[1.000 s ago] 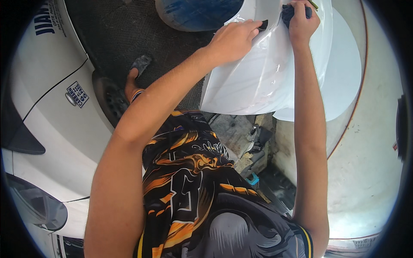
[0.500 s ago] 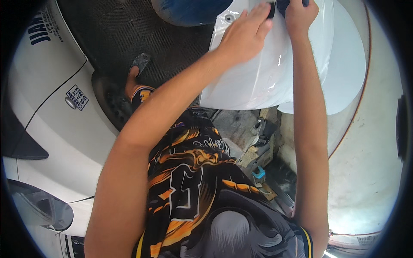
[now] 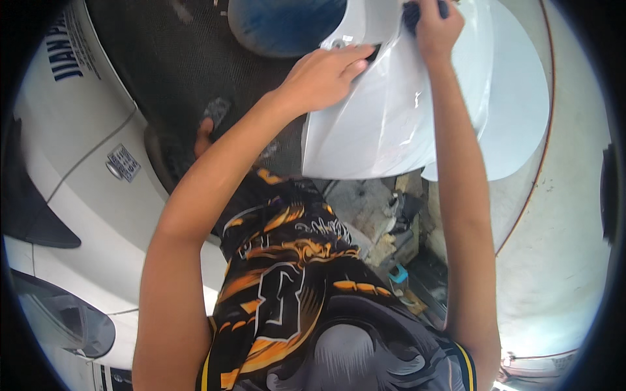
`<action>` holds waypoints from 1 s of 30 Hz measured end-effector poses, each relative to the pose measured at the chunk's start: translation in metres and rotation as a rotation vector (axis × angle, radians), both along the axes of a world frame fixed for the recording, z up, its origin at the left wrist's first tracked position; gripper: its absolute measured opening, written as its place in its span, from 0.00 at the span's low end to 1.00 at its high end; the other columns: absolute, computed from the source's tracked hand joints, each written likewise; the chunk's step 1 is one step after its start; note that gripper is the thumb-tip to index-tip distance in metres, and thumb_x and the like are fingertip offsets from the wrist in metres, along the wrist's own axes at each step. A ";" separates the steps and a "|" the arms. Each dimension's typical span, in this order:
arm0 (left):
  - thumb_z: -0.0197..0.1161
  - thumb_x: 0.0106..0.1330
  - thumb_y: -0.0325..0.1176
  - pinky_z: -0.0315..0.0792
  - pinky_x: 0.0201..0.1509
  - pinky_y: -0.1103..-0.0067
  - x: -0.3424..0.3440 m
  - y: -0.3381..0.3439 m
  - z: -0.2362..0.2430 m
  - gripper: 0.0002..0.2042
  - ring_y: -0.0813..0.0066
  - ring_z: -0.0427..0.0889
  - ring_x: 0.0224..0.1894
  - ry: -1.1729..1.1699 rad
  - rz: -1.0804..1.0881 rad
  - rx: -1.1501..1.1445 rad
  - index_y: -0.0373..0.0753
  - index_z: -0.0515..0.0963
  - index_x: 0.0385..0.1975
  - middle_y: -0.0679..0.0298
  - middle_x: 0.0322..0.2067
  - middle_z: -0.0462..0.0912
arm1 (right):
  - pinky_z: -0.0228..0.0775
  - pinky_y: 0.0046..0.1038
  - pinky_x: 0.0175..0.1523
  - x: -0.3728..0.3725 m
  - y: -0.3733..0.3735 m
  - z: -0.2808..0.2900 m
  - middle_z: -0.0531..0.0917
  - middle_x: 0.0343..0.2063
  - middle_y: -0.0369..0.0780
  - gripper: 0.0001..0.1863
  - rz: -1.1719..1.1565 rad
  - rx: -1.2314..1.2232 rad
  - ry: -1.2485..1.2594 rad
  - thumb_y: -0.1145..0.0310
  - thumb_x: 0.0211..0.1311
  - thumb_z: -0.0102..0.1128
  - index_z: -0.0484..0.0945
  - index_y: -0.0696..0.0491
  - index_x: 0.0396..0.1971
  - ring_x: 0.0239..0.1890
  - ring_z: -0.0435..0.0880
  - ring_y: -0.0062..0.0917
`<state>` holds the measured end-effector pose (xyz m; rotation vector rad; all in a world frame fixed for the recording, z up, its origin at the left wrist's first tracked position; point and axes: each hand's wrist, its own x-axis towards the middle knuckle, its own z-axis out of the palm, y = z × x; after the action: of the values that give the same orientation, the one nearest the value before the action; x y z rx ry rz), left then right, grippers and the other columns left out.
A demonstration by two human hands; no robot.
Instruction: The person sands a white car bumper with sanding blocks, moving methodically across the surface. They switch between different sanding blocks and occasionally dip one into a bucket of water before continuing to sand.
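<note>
Far left: white vehicle [image 3: 91, 208], then dark textured floor [image 3: 169, 65] and, at top, blue rounded object [image 3: 283, 26]. Next: left hand [image 3: 323, 75], grip clamped on small black piece [image 3: 373, 53] over left part of glossy white panel [image 3: 391, 130]. Panel location: upper centre, beneath both hands. Further right: dark bunched material [image 3: 410, 15], clamped in grip of right hand [image 3: 440, 31]. Far right: pale curved body [image 3: 567, 215].

A big, shiny, white curved panel [image 3: 398, 124] is seen with its wide bottom edge turned toward the person's body and its top cut off from view. White streaks of light are thrown back by its smooth face. Near its top, a bunched-up, dark blue-grey cloth wad [image 3: 411, 15] is held in the right grip [image 3: 438, 34]. A small, black, flat piece [image 3: 373, 52] is held by the left grip [image 3: 321, 77] against a ridge, partly hidden.
</note>
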<state>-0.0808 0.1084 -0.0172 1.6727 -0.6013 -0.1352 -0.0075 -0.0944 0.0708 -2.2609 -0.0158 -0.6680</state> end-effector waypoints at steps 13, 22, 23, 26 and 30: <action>0.57 0.75 0.51 0.57 0.75 0.61 0.179 -0.073 0.131 0.35 0.43 0.61 0.74 -0.160 0.177 -0.233 0.37 0.58 0.75 0.38 0.73 0.60 | 0.65 0.36 0.45 -0.005 0.008 0.003 0.83 0.22 0.43 0.08 -0.112 -0.253 -0.085 0.65 0.47 0.64 0.79 0.53 0.19 0.30 0.81 0.40; 0.70 0.61 0.36 0.55 0.70 0.55 0.192 -0.060 0.117 0.22 0.51 0.63 0.68 -0.695 -0.220 0.368 0.45 0.82 0.57 0.56 0.59 0.73 | 0.68 0.34 0.46 -0.009 0.010 -0.001 0.84 0.24 0.40 0.05 -0.175 -0.049 -0.095 0.67 0.47 0.65 0.80 0.51 0.22 0.29 0.79 0.39; 0.71 0.59 0.32 0.58 0.67 0.58 0.192 -0.055 0.116 0.20 0.56 0.67 0.65 -0.696 -0.253 0.448 0.47 0.84 0.53 0.61 0.55 0.76 | 0.68 0.33 0.45 -0.009 0.010 -0.002 0.84 0.24 0.40 0.05 -0.203 -0.036 -0.095 0.66 0.48 0.64 0.80 0.51 0.22 0.29 0.79 0.39; 0.70 0.56 0.28 0.62 0.62 0.61 0.194 -0.056 0.118 0.16 0.60 0.70 0.59 -0.878 -0.352 0.381 0.47 0.87 0.45 0.64 0.50 0.75 | 0.69 0.34 0.45 -0.009 0.007 -0.003 0.84 0.24 0.41 0.05 -0.244 -0.029 -0.136 0.67 0.50 0.64 0.80 0.52 0.22 0.30 0.80 0.39; 0.66 0.60 0.31 0.64 0.61 0.64 0.203 -0.070 0.125 0.10 0.64 0.76 0.55 -0.918 -0.407 0.507 0.45 0.85 0.41 0.66 0.44 0.82 | 0.71 0.33 0.46 -0.007 0.007 -0.003 0.86 0.26 0.40 0.06 -0.287 -0.029 -0.134 0.67 0.52 0.64 0.81 0.52 0.22 0.31 0.83 0.38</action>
<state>0.1217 0.0389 0.1076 2.0453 -1.7111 0.2294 -0.0146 -0.0869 0.0676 -2.2638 0.2386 -0.9750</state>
